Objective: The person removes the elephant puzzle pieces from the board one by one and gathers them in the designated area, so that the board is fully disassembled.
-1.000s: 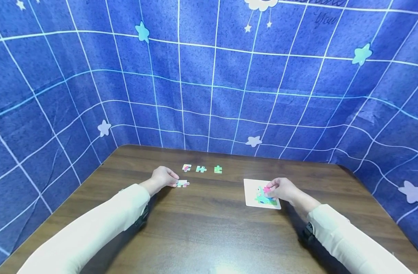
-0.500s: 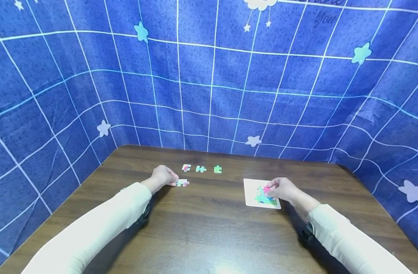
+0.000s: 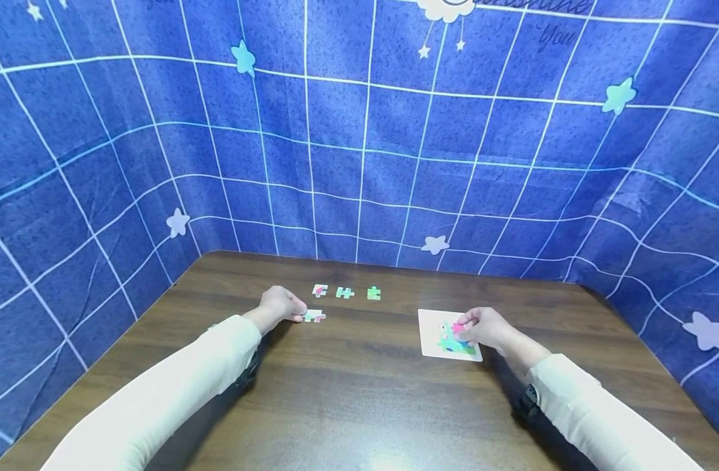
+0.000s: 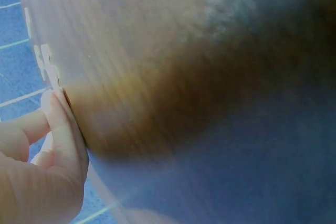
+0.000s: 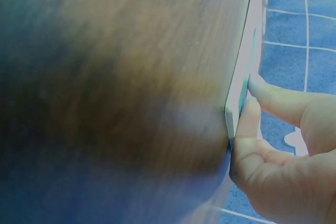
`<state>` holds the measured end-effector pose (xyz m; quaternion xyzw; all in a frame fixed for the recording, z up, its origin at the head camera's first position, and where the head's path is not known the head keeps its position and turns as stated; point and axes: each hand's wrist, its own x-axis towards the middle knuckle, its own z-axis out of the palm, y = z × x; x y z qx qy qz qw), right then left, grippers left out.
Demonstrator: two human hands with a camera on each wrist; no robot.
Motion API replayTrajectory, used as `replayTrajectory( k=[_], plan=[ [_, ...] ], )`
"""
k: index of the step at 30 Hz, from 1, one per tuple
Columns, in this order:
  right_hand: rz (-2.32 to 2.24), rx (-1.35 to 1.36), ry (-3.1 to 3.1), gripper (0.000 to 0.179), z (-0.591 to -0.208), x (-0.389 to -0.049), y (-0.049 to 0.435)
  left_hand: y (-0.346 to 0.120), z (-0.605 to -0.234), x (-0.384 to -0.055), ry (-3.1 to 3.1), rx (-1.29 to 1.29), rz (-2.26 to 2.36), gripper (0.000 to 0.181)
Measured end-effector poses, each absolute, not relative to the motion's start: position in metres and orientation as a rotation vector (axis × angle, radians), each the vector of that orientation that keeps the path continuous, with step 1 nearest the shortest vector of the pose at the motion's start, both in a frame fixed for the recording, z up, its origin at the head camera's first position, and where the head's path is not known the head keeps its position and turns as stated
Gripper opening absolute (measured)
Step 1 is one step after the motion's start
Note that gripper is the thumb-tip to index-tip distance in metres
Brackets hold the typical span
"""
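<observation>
On the left of the brown table my left hand pinches the left end of a jigsaw piece that is pale with green and pink. In the left wrist view its thumb and fingertips meet low at the tabletop. My right hand is over a white square puzzle board, holding a pink jigsaw piece between thumb and fingers. Part of that piece is hidden behind the fingertips. A blue and green picture fills the board's middle and lower right. The right wrist view shows the fingertips down at the board's surface.
Behind the left hand lie three loose jigsaw pieces: a red and white one, a green and white one and a green one. A blue curtain with white grid lines and stars hangs around the table's back and sides.
</observation>
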<state>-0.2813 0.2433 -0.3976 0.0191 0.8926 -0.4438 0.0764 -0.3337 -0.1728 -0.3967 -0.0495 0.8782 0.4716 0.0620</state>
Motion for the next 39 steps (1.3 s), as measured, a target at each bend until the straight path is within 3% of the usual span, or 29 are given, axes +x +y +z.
replayTrajectory(
  k=[26,39],
  plan=[
    [-1.320,0.037,2.673,0.034,-0.397,-0.281,0.245,-0.173,-0.386,-0.337,2.510,-0.046,1.599,0.019],
    [-1.287,0.057,2.671,0.035,-0.395,-0.283,0.246,-0.166,-0.377,-0.343,2.298,-0.024,1.734,0.032]
  ],
)
